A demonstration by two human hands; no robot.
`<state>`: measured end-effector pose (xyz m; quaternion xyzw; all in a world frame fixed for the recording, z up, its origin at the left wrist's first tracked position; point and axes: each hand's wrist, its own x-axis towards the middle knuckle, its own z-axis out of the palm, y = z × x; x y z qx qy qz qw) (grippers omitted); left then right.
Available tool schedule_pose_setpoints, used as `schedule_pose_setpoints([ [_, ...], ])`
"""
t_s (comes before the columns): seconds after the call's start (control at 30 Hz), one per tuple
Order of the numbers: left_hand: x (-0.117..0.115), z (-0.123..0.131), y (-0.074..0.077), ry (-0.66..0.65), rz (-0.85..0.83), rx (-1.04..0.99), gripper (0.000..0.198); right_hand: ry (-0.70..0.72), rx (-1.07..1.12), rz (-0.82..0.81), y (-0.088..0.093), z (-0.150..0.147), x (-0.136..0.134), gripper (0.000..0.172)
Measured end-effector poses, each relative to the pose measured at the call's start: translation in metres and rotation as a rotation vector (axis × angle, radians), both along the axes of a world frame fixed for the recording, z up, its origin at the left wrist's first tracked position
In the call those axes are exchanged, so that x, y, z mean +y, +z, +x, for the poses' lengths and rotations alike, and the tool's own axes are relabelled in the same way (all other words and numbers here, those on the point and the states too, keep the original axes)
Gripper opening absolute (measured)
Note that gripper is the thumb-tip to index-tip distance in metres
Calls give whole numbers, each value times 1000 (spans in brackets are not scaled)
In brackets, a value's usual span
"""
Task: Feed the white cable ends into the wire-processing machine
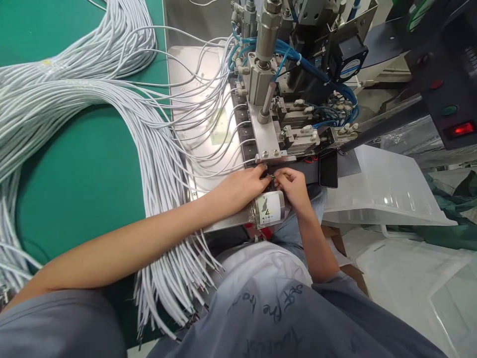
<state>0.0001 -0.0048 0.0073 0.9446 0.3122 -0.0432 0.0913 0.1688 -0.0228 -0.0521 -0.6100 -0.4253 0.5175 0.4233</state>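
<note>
My left hand (246, 186) rests at the near end of the machine's black clamp strip (249, 132), its thumb and fingers bent together. One white cable (203, 190) runs in under this hand; what the fingertips hold is hidden. Close beside it, my right hand (292, 185) pinches a tiny dark or metallic piece too small to name. The fingertips of both hands nearly meet below the machine's metal block (274, 158). Several other white cables (223, 149) lead into the clamp strip, side by side. Just under my hands sits a clear packet with a printed label (269, 209).
Large bundles of white cables (85, 92) lie over the green table mat (74, 184) at left, loose ends hanging toward me. Air cylinders and blue tubes (309, 64) stand behind my hands. At right are a phone (328, 169), a translucent bin (391, 186) and a red-lit switch (460, 130).
</note>
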Motion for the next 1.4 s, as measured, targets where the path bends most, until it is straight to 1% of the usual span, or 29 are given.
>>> schedule_pose_setpoints([
  [0.07, 0, 0, -3, -3, 17, 2, 34, 40, -8, 14, 0, 0, 0, 21],
  [0.17, 0, -1, -7, -14, 64, -9, 35, 126, -22, 79, -4, 0, -2, 28],
  [0.23, 0, -2, -7, -12, 101, -19, 34, 139, -34, 135, -10, -1, -4, 30],
  [0.33, -3, -3, 0, 8, 121, 7, 24, 90, -52, 215, -21, -3, -4, 32],
  [0.4, -6, -4, 6, 52, 110, 48, 19, 87, -71, 232, -27, -2, -2, 33],
  [0.47, -9, -5, 11, 103, 97, 61, 18, 97, -107, 231, -28, 1, 1, 33],
  [0.53, -11, -5, 14, 128, 81, 42, 18, 38, -170, 246, -23, 5, 0, 32],
  [0.6, -13, -4, 13, 155, 76, 38, 20, -122, -255, 304, -11, 6, -9, 30],
  [0.67, -15, -3, 10, 213, 99, 61, 23, -293, -337, 388, 4, 1, -29, 28],
  [0.7, -15, -2, 8, 255, 118, 76, 25, -336, -371, 425, 11, -5, -42, 28],
  [0.73, -16, -1, 6, 299, 139, 89, 27, -332, -395, 445, 16, -13, -56, 28],
  [0.77, -16, -1, 4, 340, 157, 96, 30, -247, -399, 435, 20, -23, -71, 27],
  [0.8, -16, 0, 3, 373, 167, 96, 32, -111, -384, 398, 22, -35, -84, 26],
  [0.83, -16, 0, 2, 395, 170, 89, 32, 73, -350, 325, 21, -47, -96, 25],
  [0.9, -15, 0, 1, 401, 161, 61, 31, 419, -210, 161, 12, -72, -111, 22],
  [0.93, -14, 0, 1, 387, 154, 47, 30, 527, -130, 89, 5, -83, -115, 21],
  [0.97, -14, 1, 2, 369, 150, 35, 30, 591, -51, 31, -2, -93, -117, 21],
  [1.0, -14, 1, 3, 349, 149, 21, 29, 613, 16, -14, -9, -100, -117, 20],
  [1.07, -15, 3, 5, 292, 151, -20, 28, 573, 77, -51, -17, -109, -116, 18],
  [1.13, -18, 4, 7, 191, 119, -85, 26, 517, 28, -37, -17, -108, -116, 15],
  [1.2, -21, 5, 6, 27, 4, -182, 23, 480, -97, 9, -8, -98, -119, 13],
  [1.27, -24, 6, 5, -149, -175, -307, 24, 454, -215, 57, 7, -81, -120, 15],
  [1.3, -24, 6, 5, -214, -260, -378, 25, 423, -257, 80, 15, -71, -119, 16],
  [1.33, -24, 6, 4, -253, -328, -449, 27, 383, -290, 101, 23, -59, -116, 18],
  [1.37, -23, 6, 4, -267, -378, -515, 28, 306, -324, 144, 30, -47, -112, 17],
  [1.4, -22, 5, 4, -254, -409, -573, 29, 218, -338, 196, 36, -35, -105, 14],
])
